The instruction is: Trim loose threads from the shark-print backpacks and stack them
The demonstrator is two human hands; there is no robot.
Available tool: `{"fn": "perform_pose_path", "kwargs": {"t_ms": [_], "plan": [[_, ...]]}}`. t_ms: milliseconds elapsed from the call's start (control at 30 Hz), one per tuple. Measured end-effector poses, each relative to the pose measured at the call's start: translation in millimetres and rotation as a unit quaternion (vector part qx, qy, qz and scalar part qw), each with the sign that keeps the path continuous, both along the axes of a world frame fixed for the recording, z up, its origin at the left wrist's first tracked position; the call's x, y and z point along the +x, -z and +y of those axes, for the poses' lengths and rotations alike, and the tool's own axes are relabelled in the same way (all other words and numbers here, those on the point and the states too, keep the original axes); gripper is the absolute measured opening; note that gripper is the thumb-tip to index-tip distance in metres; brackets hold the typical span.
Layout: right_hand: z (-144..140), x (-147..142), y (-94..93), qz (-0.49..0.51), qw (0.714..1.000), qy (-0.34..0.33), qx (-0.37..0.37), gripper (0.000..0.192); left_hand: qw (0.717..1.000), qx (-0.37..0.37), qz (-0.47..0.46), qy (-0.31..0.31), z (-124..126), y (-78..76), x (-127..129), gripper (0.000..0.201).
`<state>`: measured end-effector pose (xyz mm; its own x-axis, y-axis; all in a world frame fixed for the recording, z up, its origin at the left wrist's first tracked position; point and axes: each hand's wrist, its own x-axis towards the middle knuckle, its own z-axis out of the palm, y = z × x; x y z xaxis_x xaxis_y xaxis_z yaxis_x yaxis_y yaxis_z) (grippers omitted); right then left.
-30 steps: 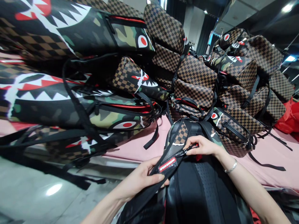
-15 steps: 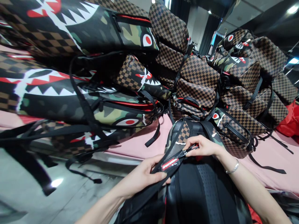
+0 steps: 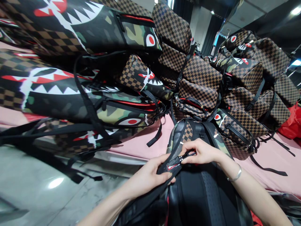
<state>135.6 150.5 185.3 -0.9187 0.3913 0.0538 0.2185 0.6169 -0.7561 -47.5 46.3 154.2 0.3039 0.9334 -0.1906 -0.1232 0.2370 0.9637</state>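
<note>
Low centre, at about six o'clock: a black backpack standing with its padded back panel toward the camera, top end leaning against the edge of the pink tabletop. Left hand at seven o'clock of the backpack's top, grip pressed together on a black shoulder strap, thumb over the strap's face beside a small red label. Right hand just at one o'clock of the left, fingertips pinching a thin dark piece at the strap's upper end; what that piece is, too small to tell. Both hands nearly touching, the strap stretched between them. A silver bracelet on the right wrist.

Beyond, from nine o'clock round to two o'clock: stacked backpacks in brown checker, camouflage and shark-mouth print, piled several high on the tabletop, loose black straps hanging over its edge. Closest of them, a checkered bag at two o'clock of the right hand, just beside the held backpack. Far at three o'clock, red plastic wrapping. Lower left, at eight o'clock, glossy grey floor.
</note>
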Motion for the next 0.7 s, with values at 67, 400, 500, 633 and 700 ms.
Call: {"fn": "perform_pose_path", "kwargs": {"t_ms": [67, 400, 500, 633, 700], "plan": [[-2.4, -0.1, -2.2, 0.001, 1.000, 0.001, 0.018, 0.015, 1.000, -0.004, 0.000, -0.006, -0.2, -1.9, 1.2, 0.045], [-9.3, -1.9, 7.6, 0.027, 0.999, 0.025, -0.033, 0.018, 1.000, 0.005, -0.001, -0.013, -1.3, -4.2, 5.6, 0.037], [-8.8, 0.2, 15.9, 0.085, 0.988, 0.084, -0.101, 0.025, 1.000, -0.001, -0.007, -0.007, -1.2, 2.6, 1.0, 0.041], [-0.3, 13.0, 28.1, 0.157, 0.968, 0.197, -0.018, 0.023, 0.998, -0.025, -0.050, 0.017, -0.6, 12.6, -9.5, 0.047], [4.3, 21.1, 34.5, 0.168, 0.960, 0.213, 0.069, 0.018, 0.995, -0.043, -0.092, 0.009, -0.3, 15.8, -12.7, 0.049]]}}
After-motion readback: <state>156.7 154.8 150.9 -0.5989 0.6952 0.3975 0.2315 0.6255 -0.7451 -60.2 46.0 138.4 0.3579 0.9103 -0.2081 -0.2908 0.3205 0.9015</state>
